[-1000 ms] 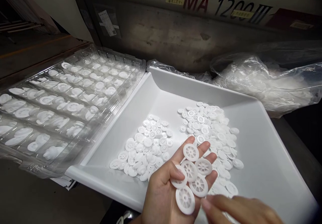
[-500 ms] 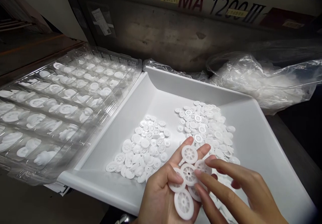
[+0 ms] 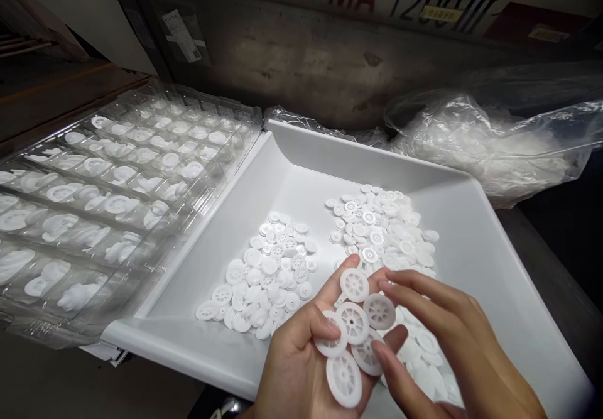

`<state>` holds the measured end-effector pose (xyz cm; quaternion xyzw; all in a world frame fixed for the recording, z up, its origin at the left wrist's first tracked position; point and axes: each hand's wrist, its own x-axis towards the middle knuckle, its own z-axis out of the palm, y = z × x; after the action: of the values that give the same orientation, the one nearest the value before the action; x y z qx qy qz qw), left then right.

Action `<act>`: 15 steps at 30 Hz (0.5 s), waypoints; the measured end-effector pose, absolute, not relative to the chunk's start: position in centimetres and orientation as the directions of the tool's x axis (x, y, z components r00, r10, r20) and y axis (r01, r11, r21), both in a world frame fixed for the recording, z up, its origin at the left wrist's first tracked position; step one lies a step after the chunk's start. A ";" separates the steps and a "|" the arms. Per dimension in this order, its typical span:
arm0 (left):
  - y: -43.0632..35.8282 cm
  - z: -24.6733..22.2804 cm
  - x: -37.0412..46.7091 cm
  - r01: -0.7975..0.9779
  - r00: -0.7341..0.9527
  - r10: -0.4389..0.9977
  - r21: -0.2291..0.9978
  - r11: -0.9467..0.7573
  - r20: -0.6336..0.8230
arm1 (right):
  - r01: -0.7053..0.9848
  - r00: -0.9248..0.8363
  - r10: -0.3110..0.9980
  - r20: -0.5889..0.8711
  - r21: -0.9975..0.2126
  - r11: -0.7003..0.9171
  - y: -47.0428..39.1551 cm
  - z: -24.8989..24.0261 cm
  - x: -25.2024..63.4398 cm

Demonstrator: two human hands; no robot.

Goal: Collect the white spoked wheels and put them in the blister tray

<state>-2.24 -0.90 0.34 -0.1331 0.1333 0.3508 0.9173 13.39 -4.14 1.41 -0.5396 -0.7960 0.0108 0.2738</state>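
Note:
Several white spoked plastic wheels (image 3: 352, 323) lie as a cluster across the palm and fingers of my left hand (image 3: 301, 356). Its thumb presses on the leftmost wheel, and the other fingers are partly hidden beneath. My right hand (image 3: 452, 337) is at the cluster's right side, fingers and thumb spread apart. The right thumb tip touches the edge of the lower right wheel, while the fingertips are by the left fingers near the upper right wheel. Below the hands, a grey-white tray (image 3: 198, 350) carries a left pile (image 3: 268, 274) and a right pile (image 3: 386, 224) of similar small wheels.
To the left stands a clear plastic compartment tray (image 3: 207, 202) filled with white parts. A clear bag (image 3: 490, 149) of white pieces lies behind the right rim. At the back rises a dark machine panel (image 3: 292, 48) with large lettering.
My right fingers have drawn off the middle of the wheel cluster and spread toward its right edge, uncovering the right-hand wheels. The left hand stays nearly still. The view has shifted slightly.

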 end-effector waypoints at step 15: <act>-0.5 0.8 -0.7 -0.661 0.740 0.626 -0.092 0.744 -0.246 | 0.674 -0.477 0.871 0.116 -0.587 0.448 -0.1 1.7 14.8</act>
<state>-0.73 -0.47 0.81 -0.0871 0.1000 0.3467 0.9286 14.83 -0.06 1.72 -0.4679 -0.8255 0.2390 0.2060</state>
